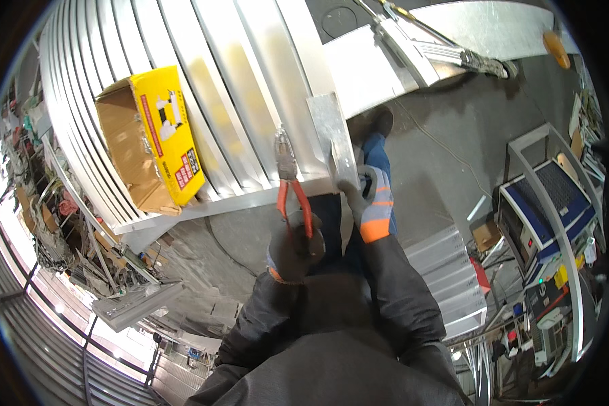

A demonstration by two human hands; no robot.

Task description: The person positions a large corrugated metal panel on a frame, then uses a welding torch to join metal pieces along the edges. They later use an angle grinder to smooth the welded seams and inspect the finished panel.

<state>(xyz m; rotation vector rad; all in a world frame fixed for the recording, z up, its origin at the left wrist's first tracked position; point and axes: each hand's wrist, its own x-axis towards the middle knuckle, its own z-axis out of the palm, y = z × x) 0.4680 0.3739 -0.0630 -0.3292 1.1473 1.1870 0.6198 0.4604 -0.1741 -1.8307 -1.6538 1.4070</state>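
gloved left hand (296, 242) holding red-handled pliers (287, 169) at front edge of slatted metal stack (213, 40), right hand (376, 199) at metal plate (332, 128).
left hand closed round the handles, pliers' nose pointing away over the front edge, tip over the slats, can't tell if touching. right hand also gloved, fingers partly curled at plate's near end, can't tell if gripping. plate runs along right edge by front right corner. yellow box (164, 135), open-ended, near front left corner.
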